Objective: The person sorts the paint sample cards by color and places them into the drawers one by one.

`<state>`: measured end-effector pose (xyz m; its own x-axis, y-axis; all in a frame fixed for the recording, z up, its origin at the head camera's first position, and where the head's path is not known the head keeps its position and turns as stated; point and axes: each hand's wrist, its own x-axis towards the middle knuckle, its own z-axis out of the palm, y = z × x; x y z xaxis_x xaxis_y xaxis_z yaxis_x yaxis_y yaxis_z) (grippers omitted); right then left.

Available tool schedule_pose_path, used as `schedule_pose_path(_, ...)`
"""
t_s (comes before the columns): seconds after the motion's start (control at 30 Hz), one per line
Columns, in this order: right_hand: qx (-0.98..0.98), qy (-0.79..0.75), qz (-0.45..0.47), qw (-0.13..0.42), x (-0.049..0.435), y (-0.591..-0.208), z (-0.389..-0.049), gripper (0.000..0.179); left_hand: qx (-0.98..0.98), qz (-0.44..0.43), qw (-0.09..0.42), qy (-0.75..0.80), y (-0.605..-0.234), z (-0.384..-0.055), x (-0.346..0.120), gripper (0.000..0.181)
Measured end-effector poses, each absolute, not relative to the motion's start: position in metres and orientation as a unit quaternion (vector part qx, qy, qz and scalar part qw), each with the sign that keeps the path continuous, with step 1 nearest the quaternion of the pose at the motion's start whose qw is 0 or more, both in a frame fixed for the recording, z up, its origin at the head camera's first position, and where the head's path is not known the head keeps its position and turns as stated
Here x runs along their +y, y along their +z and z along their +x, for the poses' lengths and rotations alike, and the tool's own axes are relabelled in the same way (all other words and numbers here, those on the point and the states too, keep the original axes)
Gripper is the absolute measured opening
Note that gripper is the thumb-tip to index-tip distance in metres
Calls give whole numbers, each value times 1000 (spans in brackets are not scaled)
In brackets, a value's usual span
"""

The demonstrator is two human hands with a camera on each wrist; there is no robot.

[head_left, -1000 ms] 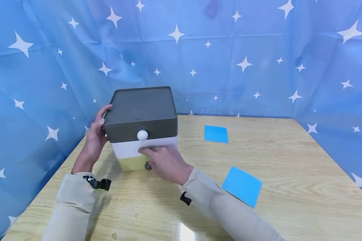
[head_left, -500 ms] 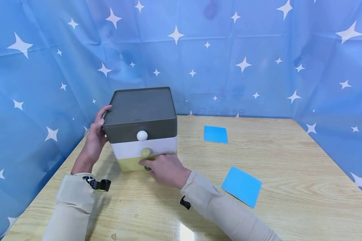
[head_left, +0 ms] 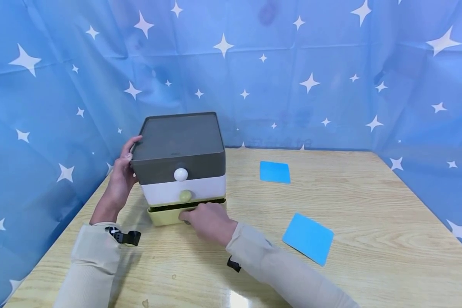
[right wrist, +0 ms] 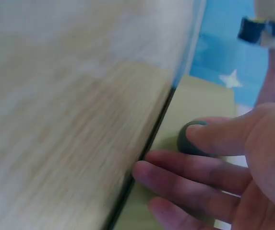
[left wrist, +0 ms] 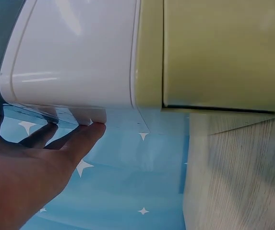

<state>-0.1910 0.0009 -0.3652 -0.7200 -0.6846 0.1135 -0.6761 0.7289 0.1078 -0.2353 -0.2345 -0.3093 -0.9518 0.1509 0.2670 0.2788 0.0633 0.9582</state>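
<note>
A small three-tier drawer box stands on the table, its top tier dark grey, its middle one white. Its yellow-green bottom drawer is slid out a little, with a dark gap above its front. My right hand pinches that drawer's dark round knob between thumb and finger, the other fingers lying along the drawer front. Against the box's left side rests my left hand, fingers extended, one fingertip up at the top edge. A white knob and a yellow-green knob mark the upper drawers.
Two blue square cards lie on the wooden table to the right: a far card and a nearer card. A blue star-patterned curtain hangs behind the table and along its sides.
The right hand has moved down from the middle drawer's front to the bottom drawer's knob and drawn that drawer slightly toward me. The left hand has stayed at the box's side.
</note>
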Motion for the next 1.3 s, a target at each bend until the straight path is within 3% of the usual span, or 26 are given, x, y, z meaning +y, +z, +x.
schedule_pose_path(0.3, -907, -76, 397, 122, 5, -364, -155, 42, -726, -150, 50, -669, -311, -235, -234, 56)
schedule_pose_path(0.6, -885, -95, 419, 178, 10, -364, -136, 32, -724, -153, 51, -671, -312, -236, -236, 56)
schedule_pose_path(1.17, -876, -73, 433, 201, 17, -363, -131, 37, -729, -149, 50, -666, -311, -235, -234, 56)
schedule_pose_path(1.3, -866, -70, 459, 185, 28, -354, -125, 41, -728, -150, 50, -667, -311, -235, -233, 56)
